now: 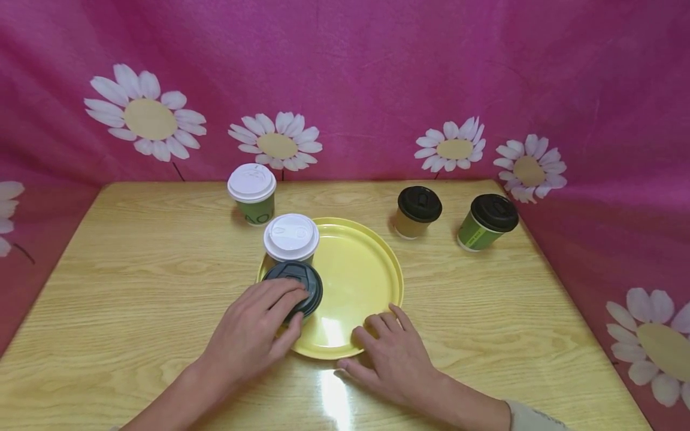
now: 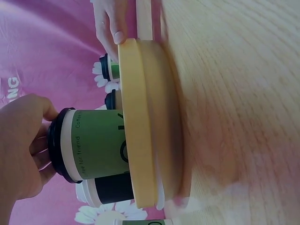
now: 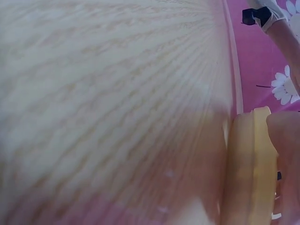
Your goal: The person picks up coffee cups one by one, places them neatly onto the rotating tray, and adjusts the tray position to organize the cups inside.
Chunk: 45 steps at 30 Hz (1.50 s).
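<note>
On the left front of a round yellow tray (image 1: 356, 281) stands a green paper cup (image 2: 98, 140) with a black lid (image 1: 312, 293). My left hand (image 1: 256, 329) grips this cup by its lid, thumb on one side and fingers on the other. Directly behind it on the tray is a dark cup (image 2: 115, 189) with a white lid (image 1: 291, 236). At the tray's front right, my right hand (image 1: 396, 359) rests on the rim with relaxed fingers, its thumb outside the tray. In the right wrist view that hand partly covers the tray's edge (image 3: 255, 164).
A green cup with a white lid (image 1: 251, 191) stands behind the tray at left. To the back right are a brown cup (image 1: 417, 212) and another green cup (image 1: 485, 221), both black-lidded. A pink flowered cloth (image 1: 366, 72) hangs around the wooden table (image 1: 135, 269).
</note>
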Each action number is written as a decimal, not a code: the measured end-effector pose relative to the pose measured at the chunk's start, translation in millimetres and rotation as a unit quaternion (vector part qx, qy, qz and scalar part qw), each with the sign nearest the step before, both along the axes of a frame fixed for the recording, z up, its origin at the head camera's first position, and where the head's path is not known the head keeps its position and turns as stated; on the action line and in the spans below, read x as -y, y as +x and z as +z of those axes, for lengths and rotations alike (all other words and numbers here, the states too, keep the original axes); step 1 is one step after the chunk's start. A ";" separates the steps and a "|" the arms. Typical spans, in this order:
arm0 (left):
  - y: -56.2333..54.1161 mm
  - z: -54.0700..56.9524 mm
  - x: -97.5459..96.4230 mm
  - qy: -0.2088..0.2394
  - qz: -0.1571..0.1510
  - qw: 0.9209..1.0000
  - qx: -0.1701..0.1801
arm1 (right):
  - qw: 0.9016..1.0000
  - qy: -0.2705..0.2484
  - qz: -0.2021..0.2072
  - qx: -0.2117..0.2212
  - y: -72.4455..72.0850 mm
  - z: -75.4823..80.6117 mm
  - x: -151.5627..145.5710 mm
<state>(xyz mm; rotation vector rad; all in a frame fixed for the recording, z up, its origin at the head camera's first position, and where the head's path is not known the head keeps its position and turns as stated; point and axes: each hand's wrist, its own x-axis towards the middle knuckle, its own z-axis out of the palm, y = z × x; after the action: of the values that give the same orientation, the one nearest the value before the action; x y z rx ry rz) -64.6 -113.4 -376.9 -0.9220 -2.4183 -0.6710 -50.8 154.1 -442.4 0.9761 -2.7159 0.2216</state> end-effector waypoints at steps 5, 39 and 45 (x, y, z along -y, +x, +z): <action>-0.4 -0.1 -0.4 0.012 -0.002 1.000 -0.014 | 1.000 -0.011 0.014 0.002 -2.7 1.5 -0.8; -3.7 -2.7 -0.4 0.030 -0.006 0.999 -0.024 | 0.975 0.000 0.220 0.010 -107.2 11.5 -61.7; -3.7 -2.2 0.4 0.030 -0.004 0.999 -0.021 | 0.971 0.010 0.236 0.022 -112.4 8.3 -66.5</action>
<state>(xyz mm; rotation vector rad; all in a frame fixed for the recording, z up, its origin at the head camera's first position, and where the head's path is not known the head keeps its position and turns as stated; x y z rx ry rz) -68.3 -113.8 -379.1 -0.9139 -2.3452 -0.7167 -163.2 220.6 -434.2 1.6305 -2.4815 0.3025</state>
